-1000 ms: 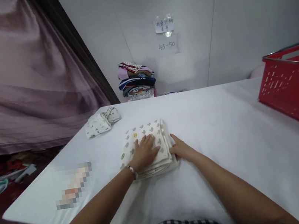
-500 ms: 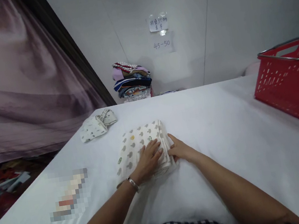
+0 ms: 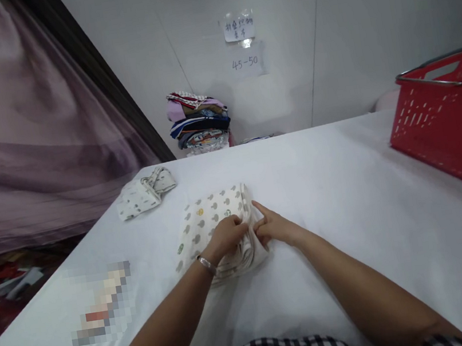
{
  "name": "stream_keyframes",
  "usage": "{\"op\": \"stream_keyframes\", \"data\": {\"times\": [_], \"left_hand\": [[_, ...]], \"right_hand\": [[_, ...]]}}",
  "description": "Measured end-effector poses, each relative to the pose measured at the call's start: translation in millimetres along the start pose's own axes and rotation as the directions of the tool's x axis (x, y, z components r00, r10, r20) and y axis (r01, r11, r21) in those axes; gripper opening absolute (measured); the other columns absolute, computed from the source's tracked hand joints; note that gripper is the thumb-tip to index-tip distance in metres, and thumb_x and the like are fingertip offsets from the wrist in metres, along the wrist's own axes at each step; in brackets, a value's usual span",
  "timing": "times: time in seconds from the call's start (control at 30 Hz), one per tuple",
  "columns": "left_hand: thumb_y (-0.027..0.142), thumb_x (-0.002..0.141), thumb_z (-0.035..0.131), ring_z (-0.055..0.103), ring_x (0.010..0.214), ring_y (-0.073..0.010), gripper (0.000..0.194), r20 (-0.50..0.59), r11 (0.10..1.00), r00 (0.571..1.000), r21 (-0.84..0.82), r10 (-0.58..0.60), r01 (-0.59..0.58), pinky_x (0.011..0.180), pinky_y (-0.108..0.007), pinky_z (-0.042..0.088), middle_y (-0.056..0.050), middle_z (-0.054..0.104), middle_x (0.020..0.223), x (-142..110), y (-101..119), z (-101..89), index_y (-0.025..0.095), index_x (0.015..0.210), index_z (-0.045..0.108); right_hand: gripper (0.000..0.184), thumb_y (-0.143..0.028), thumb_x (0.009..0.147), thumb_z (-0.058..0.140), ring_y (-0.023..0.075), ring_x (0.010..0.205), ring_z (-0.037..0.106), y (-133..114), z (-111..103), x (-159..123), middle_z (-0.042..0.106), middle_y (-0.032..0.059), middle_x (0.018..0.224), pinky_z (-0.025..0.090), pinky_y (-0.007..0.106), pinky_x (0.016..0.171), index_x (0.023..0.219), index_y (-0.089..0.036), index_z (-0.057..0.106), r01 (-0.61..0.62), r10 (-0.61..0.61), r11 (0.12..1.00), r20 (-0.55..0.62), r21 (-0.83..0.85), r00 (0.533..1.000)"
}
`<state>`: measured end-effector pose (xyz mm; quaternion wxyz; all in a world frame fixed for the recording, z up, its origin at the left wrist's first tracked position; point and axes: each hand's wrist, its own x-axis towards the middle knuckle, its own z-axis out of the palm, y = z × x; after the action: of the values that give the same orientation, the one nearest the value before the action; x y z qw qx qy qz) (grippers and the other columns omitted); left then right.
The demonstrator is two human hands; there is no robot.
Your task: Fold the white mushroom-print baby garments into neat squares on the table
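Observation:
A folded white cloth (image 3: 197,224) printed with grey tree-like shapes and a few coloured marks lies on the white-covered table. My left hand (image 3: 227,237) rests over its right part, fingers curled and gripping the layers near the right edge. At that same edge my right hand (image 3: 276,227) pinches the cloth's loose side, its index finger stretched along the fold. The layers between both hands are bunched and slightly lifted. Part of the cloth's near side is hidden beneath my left wrist, which wears a silver bracelet.
A second white patterned cloth (image 3: 141,198) lies folded at the back left of the table (image 3: 325,193). To the right stands a red basket (image 3: 445,129) with a metal handle. A pile of folded fabrics (image 3: 199,121) rises behind the far edge. A blurred-out item (image 3: 103,302) lies at the left.
My left hand has gone from lying flat on the cloth to curled fingers gripping its right edge. That edge is now drawn up and bunched; my right hand stays beside it.

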<state>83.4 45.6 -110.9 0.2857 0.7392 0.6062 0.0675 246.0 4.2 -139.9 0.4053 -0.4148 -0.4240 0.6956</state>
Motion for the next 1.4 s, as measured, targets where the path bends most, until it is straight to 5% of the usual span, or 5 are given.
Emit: {"op": "stream_keyframes", "data": {"times": [0.27, 0.9, 1.1, 1.27, 1.4], "left_hand": [[0.026, 0.066, 0.051, 0.042, 0.047, -0.0092, 0.01, 0.018, 0.967, 0.999, -0.251, -0.046, 0.049, 0.042, -0.02, 0.028, 0.004, 0.047, 0.05, 1.6, -18.7, 5.6, 0.017, 0.064, 0.054], [0.038, 0.068, 0.055, 0.042, 0.048, -0.0092, 0.022, 0.013, 0.954, 0.999, -0.296, -0.038, 0.04, 0.044, -0.02, 0.031, 0.005, 0.045, 0.051, -7.4, -9.8, 2.4, 0.017, 0.065, 0.052], [0.057, 0.071, 0.052, 0.046, 0.049, -0.0095, 0.041, 0.114, 0.873, 0.993, -0.484, 0.005, 0.051, 0.049, -0.022, 0.04, 0.004, 0.047, 0.054, -11.3, -6.3, 0.2, 0.016, 0.067, 0.05], [0.058, 0.08, 0.04, 0.059, 0.081, -0.0196, 0.048, -0.164, 0.99, 0.981, -0.075, 0.106, -0.119, 0.075, -0.033, 0.046, -0.008, 0.065, 0.087, -12.6, -19.2, -17.5, 0.016, 0.088, 0.061], [0.05, 0.084, 0.042, 0.033, 0.128, -0.0274, 0.05, -0.307, 0.904, 0.916, 0.41, 0.258, -0.118, 0.105, -0.045, 0.021, -0.011, 0.044, 0.136, -10.6, -48.9, -17.9, 0.019, 0.122, 0.05]], "right_hand": [[0.087, -0.006, 0.063, 0.053, 0.0129, 0.06, 0.059, 10.6, -1.7, 14.7, 0.063, 0.0047, 0.084, 0.051, 0.024, 0.048, 0.142, -0.015, 0.018, 0.01, -0.012, 1.0, -0.39, -0.008, 0.921], [0.085, -0.029, 0.073, 0.062, 0.0108, 0.055, 0.049, 21.5, 7.7, 14.9, 0.053, -0.0045, 0.06, 0.036, 0.021, 0.051, 0.143, -0.014, 0.016, 0.019, -0.147, 0.913, -0.284, -0.408, 0.948], [0.082, -0.018, 0.07, 0.055, 0.0091, 0.047, 0.043, 24.2, 10.5, 16.8, 0.048, -0.0076, 0.054, 0.033, 0.02, 0.046, 0.142, -0.011, 0.015, 0.013, -0.099, 0.964, -0.313, -0.266, 0.945], [0.084, -0.016, 0.066, 0.052, 0.0093, 0.047, 0.042, 25.2, 10.0, 15.5, 0.048, -0.0072, 0.057, 0.033, 0.02, 0.047, 0.142, -0.012, 0.016, 0.037, -0.107, 0.974, -0.308, -0.224, 0.945], [0.083, -0.019, 0.066, 0.053, 0.0103, 0.052, 0.047, 21.2, 6.8, 11.6, 0.051, -0.0053, 0.062, 0.035, 0.021, 0.051, 0.142, -0.015, 0.02, 0.042, -0.121, 0.969, -0.317, -0.244, 0.941]]}}
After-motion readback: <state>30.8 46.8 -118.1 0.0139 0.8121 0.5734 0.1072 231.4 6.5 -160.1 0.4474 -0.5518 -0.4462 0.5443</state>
